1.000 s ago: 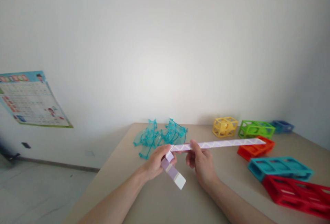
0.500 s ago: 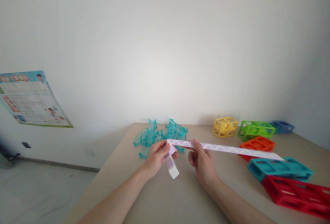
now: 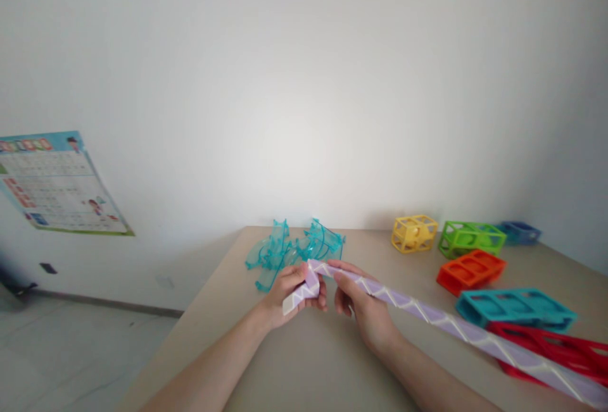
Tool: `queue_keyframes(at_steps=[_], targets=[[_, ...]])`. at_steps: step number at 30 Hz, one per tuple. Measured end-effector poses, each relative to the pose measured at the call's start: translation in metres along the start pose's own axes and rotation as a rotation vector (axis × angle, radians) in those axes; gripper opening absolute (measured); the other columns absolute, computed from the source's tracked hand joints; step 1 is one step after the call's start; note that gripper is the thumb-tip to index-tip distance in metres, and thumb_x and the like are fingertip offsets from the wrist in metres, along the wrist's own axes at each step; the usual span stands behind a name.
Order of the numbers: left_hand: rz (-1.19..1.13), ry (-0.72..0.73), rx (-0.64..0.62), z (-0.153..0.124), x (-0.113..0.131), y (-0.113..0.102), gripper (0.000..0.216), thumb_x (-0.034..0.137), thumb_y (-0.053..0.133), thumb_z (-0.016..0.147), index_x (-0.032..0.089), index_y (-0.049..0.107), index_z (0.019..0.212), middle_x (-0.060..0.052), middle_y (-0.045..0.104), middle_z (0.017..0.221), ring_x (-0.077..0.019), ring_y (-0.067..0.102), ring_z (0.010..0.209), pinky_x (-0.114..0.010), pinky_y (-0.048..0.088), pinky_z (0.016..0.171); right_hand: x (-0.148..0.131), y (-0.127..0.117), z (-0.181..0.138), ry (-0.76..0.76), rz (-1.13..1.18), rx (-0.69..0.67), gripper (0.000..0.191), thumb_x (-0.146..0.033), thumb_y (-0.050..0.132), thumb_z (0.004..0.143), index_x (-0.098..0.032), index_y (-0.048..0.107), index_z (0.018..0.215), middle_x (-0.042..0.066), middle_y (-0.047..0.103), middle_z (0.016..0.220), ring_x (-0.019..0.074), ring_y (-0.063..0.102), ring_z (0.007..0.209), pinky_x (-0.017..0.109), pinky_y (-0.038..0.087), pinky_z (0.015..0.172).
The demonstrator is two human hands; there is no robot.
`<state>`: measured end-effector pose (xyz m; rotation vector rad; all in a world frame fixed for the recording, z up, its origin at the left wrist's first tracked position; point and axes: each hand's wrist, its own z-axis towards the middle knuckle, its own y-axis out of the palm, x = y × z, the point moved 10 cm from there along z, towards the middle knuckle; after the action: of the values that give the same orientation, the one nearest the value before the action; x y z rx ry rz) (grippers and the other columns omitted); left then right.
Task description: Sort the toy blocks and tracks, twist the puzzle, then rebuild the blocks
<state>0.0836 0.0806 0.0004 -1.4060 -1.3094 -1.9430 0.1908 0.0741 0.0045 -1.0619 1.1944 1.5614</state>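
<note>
Both my hands hold a long purple and white segmented twist toy (image 3: 446, 322) above the beige table (image 3: 304, 361). My left hand (image 3: 285, 295) is closed on its short bent end, which points down and left. My right hand (image 3: 361, 304) pinches the toy just right of the bend. The long straight part runs down to the right, over the red frame, out to the picture's lower right corner.
A pile of clear teal curved pieces (image 3: 297, 250) lies behind my hands. Open plastic frames stand on the right: yellow (image 3: 415, 233), green (image 3: 470, 238), dark blue (image 3: 520, 233), orange (image 3: 470, 271), teal (image 3: 515, 311), red (image 3: 565, 352). A poster (image 3: 57, 183) hangs on the left wall.
The long part of the toy has swung down from level to slanting toward the lower right. The short end has turned from pointing down-right to down-left in my left hand.
</note>
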Motion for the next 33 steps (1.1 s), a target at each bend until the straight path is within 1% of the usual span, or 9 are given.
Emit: queue_keyframes(at_steps=[4, 6, 8, 9, 15, 19, 21, 26, 33], targets=[[-0.165, -0.233, -0.135, -0.005, -0.020, 0.005, 0.043, 0.051, 0.053, 0.083, 0.009, 0.064, 0.081, -0.008, 0.063, 0.070, -0.0167, 0.061, 0.057, -0.033, 0.052, 0.059, -0.007, 0.005, -0.001, -0.032, 0.086, -0.057, 0.036, -0.039, 0.061, 0.081, -0.017, 0.065, 0.108, 0.000, 0.064, 0.057, 0.0114, 0.047, 0.042, 0.022, 0.029, 0.041], [-0.230, -0.322, -0.187, -0.009, -0.027, 0.008, 0.045, 0.053, 0.051, 0.083, 0.010, 0.062, 0.081, -0.006, 0.060, 0.066, -0.0153, 0.057, 0.052, -0.031, 0.050, 0.054, -0.010, 0.008, -0.002, -0.022, 0.176, -0.061, 0.035, -0.037, 0.064, 0.078, -0.019, 0.064, 0.108, 0.005, 0.071, 0.084, 0.0089, 0.048, 0.042, 0.022, 0.029, 0.040], [-0.276, -0.339, -0.243, -0.011, -0.027, 0.012, 0.044, 0.054, 0.051, 0.083, 0.011, 0.061, 0.082, -0.004, 0.058, 0.064, -0.0135, 0.054, 0.050, -0.031, 0.050, 0.054, -0.010, 0.011, -0.003, 0.006, 0.263, -0.073, 0.035, -0.038, 0.066, 0.077, -0.022, 0.063, 0.108, 0.008, 0.067, 0.112, 0.0068, 0.048, 0.042, 0.022, 0.030, 0.040], [-0.291, -0.335, -0.270, -0.012, -0.025, 0.013, 0.043, 0.054, 0.051, 0.083, 0.011, 0.060, 0.083, -0.003, 0.057, 0.063, -0.0128, 0.052, 0.049, -0.032, 0.051, 0.055, -0.009, 0.014, -0.003, 0.020, 0.297, -0.088, 0.035, -0.039, 0.066, 0.077, -0.023, 0.063, 0.108, 0.008, 0.064, 0.119, 0.0062, 0.047, 0.043, 0.022, 0.030, 0.040], [-0.341, -0.303, -0.403, -0.019, -0.016, 0.022, 0.045, 0.052, 0.043, 0.088, 0.010, 0.060, 0.085, -0.004, 0.056, 0.063, -0.0126, 0.050, 0.050, -0.035, 0.053, 0.059, -0.013, 0.026, -0.005, 0.030, 0.452, -0.249, 0.035, -0.043, 0.068, 0.077, -0.023, 0.064, 0.105, 0.008, 0.063, 0.122, 0.0037, 0.044, 0.041, 0.021, 0.029, 0.041], [-0.367, -0.258, -0.410, -0.019, -0.012, 0.026, 0.044, 0.050, 0.046, 0.087, 0.009, 0.062, 0.086, -0.005, 0.058, 0.065, -0.0140, 0.053, 0.054, -0.037, 0.053, 0.064, -0.019, 0.031, -0.009, 0.027, 0.444, -0.322, 0.030, -0.039, 0.071, 0.076, -0.024, 0.062, 0.100, 0.005, 0.059, 0.126, 0.0038, 0.047, 0.042, 0.021, 0.031, 0.042], [-0.377, -0.234, -0.389, -0.017, -0.012, 0.027, 0.043, 0.049, 0.047, 0.087, 0.008, 0.062, 0.088, -0.006, 0.059, 0.067, -0.0141, 0.054, 0.055, -0.038, 0.053, 0.067, -0.020, 0.030, -0.010, 0.027, 0.418, -0.311, 0.026, -0.039, 0.071, 0.076, -0.025, 0.061, 0.096, 0.004, 0.061, 0.121, 0.0044, 0.047, 0.042, 0.021, 0.031, 0.041], [-0.377, -0.217, -0.343, -0.012, -0.014, 0.025, 0.042, 0.045, 0.049, 0.088, 0.005, 0.063, 0.093, -0.007, 0.060, 0.072, -0.0136, 0.055, 0.058, -0.040, 0.051, 0.074, -0.013, 0.024, -0.011, 0.048, 0.362, -0.231, 0.026, -0.043, 0.067, 0.079, -0.024, 0.059, 0.095, 0.002, 0.069, 0.091, 0.0046, 0.042, 0.037, 0.019, 0.022, 0.036], [-0.408, -0.342, -0.361, -0.018, -0.020, 0.024, 0.046, 0.049, 0.047, 0.087, 0.006, 0.063, 0.092, -0.004, 0.057, 0.065, -0.0129, 0.052, 0.053, -0.040, 0.052, 0.069, -0.018, 0.028, -0.014, 0.057, 0.369, -0.308, 0.027, -0.042, 0.068, 0.079, -0.025, 0.059, 0.098, 0.004, 0.066, 0.107, 0.0029, 0.043, 0.038, 0.020, 0.022, 0.039]])
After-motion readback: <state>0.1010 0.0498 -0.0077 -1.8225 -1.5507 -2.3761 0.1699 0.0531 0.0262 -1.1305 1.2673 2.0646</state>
